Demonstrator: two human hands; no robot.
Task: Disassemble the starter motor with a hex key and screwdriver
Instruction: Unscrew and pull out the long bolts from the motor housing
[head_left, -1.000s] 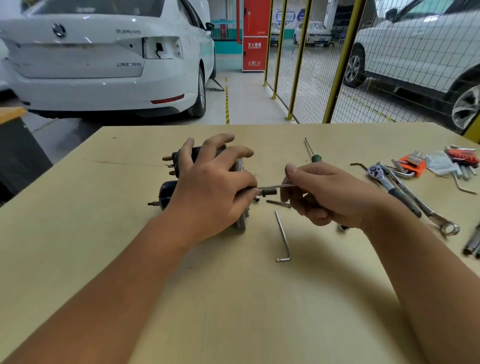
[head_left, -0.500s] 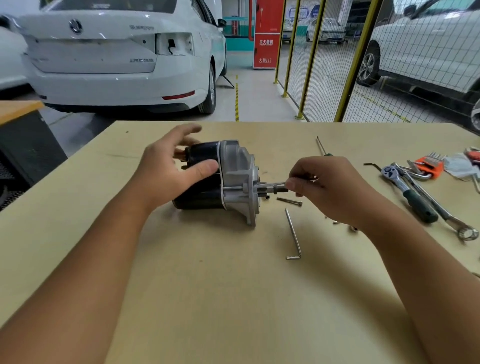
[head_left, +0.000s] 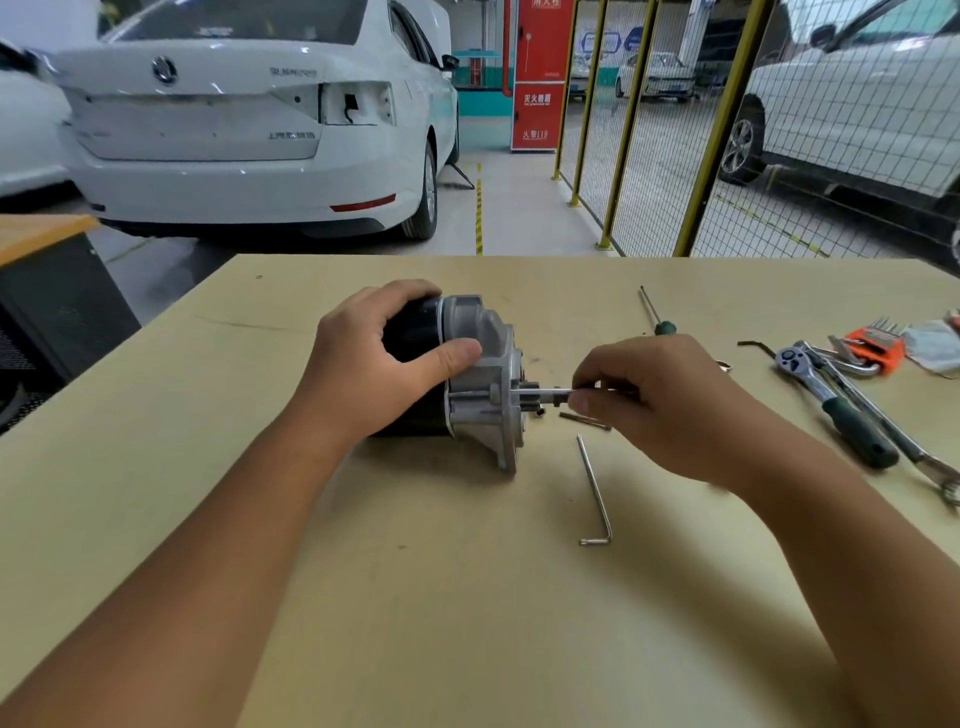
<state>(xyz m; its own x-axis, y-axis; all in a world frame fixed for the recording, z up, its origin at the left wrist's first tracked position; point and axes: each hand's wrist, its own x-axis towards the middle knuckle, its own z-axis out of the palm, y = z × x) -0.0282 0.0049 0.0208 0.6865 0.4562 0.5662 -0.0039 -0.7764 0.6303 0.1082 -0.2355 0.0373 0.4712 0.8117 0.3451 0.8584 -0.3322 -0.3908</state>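
Left hand (head_left: 379, 364) curls over the black-and-silver cast starter motor (head_left: 467, 379) lying mid-table while the right hand (head_left: 660, 405) pinches a thin steel bolt (head_left: 545, 395) at its right face, which could bind if tilted.

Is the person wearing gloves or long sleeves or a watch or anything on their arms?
No. The left hand and the right hand are both bare, with no gloves on the fingers. Both forearms are bare too as far as the picture shows: no sleeves, no watch, no bracelet. No rings show on the parts of the hands that can be seen.
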